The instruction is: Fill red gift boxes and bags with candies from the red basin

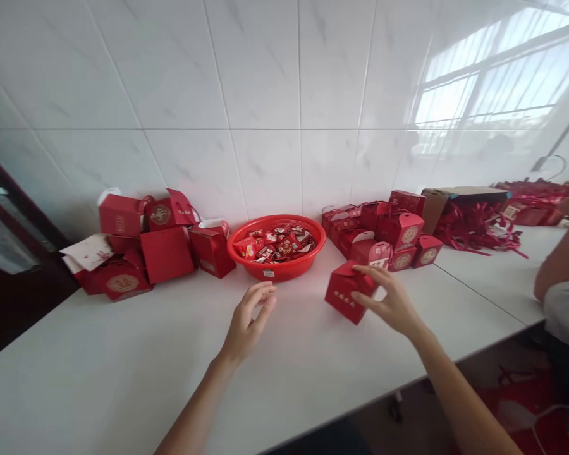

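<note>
My right hand (pixel 386 297) grips a red gift box (pixel 346 294) with gold characters on its side, thumb in front and fingers over its top. The box tilts slightly over the white table, right of centre. My left hand (pixel 251 316) holds nothing; its fingers are bent but apart, a little above the table. Just beyond that hand is a red plastic basket (pixel 277 273) with small wrapped sweets (pixel 284 245) in it.
Red boxes (pixel 168 256), some with open flaps, are heaped at the left. More boxes (pixel 401 230) are grouped right of the basket. A cardboard carton (pixel 434 212) spills red ribbons (pixel 474 227). Another person's arm (pixel 557 253) is at the far right. A tiled wall (pixel 265 170) bounds the table.
</note>
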`<move>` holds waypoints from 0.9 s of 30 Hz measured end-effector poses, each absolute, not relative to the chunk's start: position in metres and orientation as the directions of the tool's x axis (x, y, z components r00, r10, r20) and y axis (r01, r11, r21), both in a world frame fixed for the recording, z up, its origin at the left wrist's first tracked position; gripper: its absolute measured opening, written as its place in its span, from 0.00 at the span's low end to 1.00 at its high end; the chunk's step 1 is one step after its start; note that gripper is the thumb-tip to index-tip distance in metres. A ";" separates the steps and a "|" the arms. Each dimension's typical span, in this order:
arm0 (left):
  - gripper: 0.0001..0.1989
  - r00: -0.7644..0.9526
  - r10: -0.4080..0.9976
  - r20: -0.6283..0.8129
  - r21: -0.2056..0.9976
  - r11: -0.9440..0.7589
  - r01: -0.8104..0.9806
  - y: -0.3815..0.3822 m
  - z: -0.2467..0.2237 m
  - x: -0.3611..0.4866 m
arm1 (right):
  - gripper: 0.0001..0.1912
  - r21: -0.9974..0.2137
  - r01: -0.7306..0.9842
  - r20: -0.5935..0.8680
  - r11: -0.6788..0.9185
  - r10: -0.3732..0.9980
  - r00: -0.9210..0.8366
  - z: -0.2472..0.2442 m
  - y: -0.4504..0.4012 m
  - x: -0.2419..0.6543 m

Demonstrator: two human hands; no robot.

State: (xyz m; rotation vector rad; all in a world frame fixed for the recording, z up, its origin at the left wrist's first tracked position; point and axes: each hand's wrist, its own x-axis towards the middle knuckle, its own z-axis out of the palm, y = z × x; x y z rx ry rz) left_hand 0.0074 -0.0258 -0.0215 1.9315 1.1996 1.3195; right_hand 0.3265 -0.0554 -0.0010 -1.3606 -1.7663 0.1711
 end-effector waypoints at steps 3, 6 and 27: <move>0.17 0.163 0.874 0.458 0.784 -0.483 0.391 -0.025 -0.023 0.008 | 0.30 -0.603 0.782 0.556 0.159 0.786 0.269 -0.007 -0.060 0.393; 0.17 0.191 0.874 0.446 0.775 -0.484 0.406 -0.025 -0.024 0.009 | 0.35 -0.600 0.794 0.511 -0.093 0.719 0.470 -0.013 -0.056 0.456; 0.16 0.272 0.880 0.389 0.760 -0.473 0.445 -0.020 -0.033 0.010 | 0.29 -0.684 0.725 0.554 -0.082 0.589 0.588 -0.016 -0.008 0.540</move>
